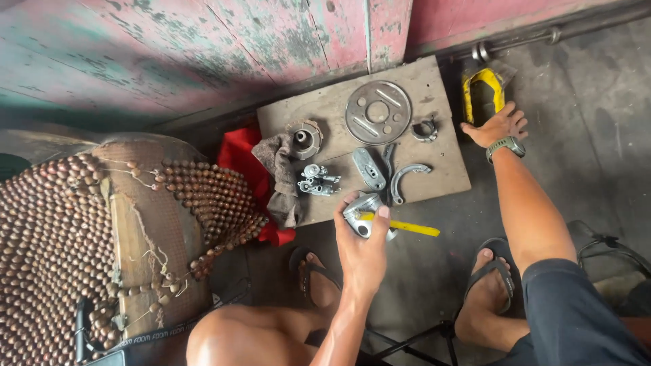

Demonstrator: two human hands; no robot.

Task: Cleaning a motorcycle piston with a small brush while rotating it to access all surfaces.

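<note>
Metal part (361,215), small, grey and rounded, was held in the left hand (363,247), fingers curled round it, together with a thin yellow stick (407,227) that jutted out to the right over the concrete floor (583,135). Right hand (498,127) lay half open, fingers spread, touching a yellow and black container (483,91) standing by the wall; a watch (505,145) sat on that wrist. Wooden board (434,179) on the floor carried a round perforated disc (378,112), a ring-shaped part (306,138), a small cluster of fittings (317,181), an oval cover (369,168), a curved shoe (407,177) and a clip (425,130). Grey rag (279,177) lay over the board's left edge, red cloth (244,169) beneath it. Beaded seat cover (61,244) was at left.
</note>
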